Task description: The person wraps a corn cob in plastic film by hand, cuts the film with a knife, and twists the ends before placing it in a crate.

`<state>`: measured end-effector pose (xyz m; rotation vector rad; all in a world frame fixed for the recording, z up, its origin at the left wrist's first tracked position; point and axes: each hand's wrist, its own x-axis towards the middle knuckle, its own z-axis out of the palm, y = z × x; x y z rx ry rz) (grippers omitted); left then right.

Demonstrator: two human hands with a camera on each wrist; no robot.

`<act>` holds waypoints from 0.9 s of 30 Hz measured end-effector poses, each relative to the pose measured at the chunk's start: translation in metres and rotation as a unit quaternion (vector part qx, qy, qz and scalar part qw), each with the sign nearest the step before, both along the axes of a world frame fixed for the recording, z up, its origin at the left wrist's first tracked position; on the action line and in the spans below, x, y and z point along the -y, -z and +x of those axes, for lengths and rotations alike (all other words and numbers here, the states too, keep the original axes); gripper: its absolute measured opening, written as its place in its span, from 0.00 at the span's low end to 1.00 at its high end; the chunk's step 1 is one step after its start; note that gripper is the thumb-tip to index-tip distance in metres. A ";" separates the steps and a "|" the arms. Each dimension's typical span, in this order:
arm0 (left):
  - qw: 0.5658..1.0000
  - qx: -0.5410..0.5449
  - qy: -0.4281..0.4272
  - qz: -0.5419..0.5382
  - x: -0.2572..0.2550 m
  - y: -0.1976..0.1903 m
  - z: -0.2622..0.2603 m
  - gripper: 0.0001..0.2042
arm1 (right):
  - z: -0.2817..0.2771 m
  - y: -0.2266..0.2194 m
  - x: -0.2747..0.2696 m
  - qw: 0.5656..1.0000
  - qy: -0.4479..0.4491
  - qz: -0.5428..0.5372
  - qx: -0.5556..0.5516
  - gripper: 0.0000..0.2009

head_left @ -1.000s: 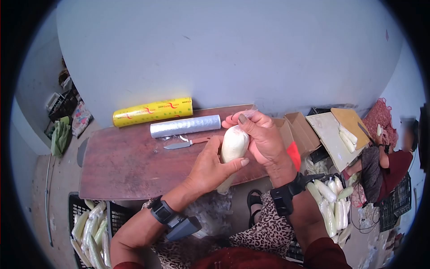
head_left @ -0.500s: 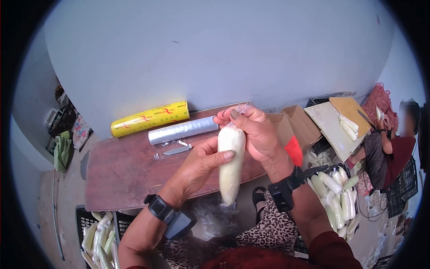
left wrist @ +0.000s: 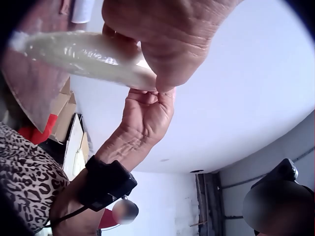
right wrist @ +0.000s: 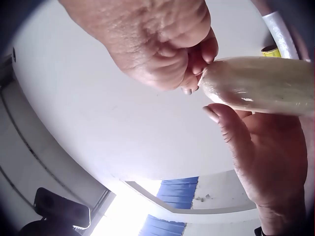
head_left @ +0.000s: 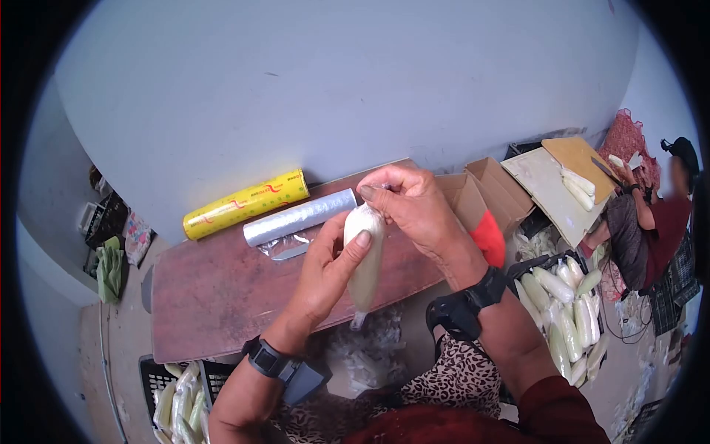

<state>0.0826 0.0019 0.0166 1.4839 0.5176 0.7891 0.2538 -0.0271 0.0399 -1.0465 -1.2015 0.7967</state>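
A white radish [head_left: 364, 277] wrapped in clear film hangs above the table's front edge, thick end up and tapered tip down. My left hand [head_left: 324, 270] grips its upper part, the thumb lying across the front. At the thick end, my right hand [head_left: 423, 214] pinches the gathered film between thumb and fingers. In the left wrist view the radish [left wrist: 69, 55] shows glossy film, bunched at its narrow tip. From the right wrist, curled fingers of the right hand [right wrist: 152, 46] meet the blunt end of the radish [right wrist: 266, 81], with the left hand [right wrist: 275, 152] beneath it.
On the reddish table [head_left: 222, 296] lie a clear film roll [head_left: 299, 216] and a yellow roll [head_left: 245, 205]. Crates of wrapped radishes stand at left [head_left: 181, 403] and right [head_left: 566, 318]. A cardboard box [head_left: 497, 196] adjoins the table. Another person [head_left: 662, 237] sits at far right.
The head view has shifted. Both hands have carried the radish slightly left, and its tip is now higher in view. The right fingers have drawn together at the film's end.
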 end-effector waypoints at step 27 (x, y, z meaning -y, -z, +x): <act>0.988 0.039 0.114 -0.098 -0.015 0.010 -0.009 0.17 | -0.006 -0.007 0.006 0.998 -0.058 -0.036 0.000 0.04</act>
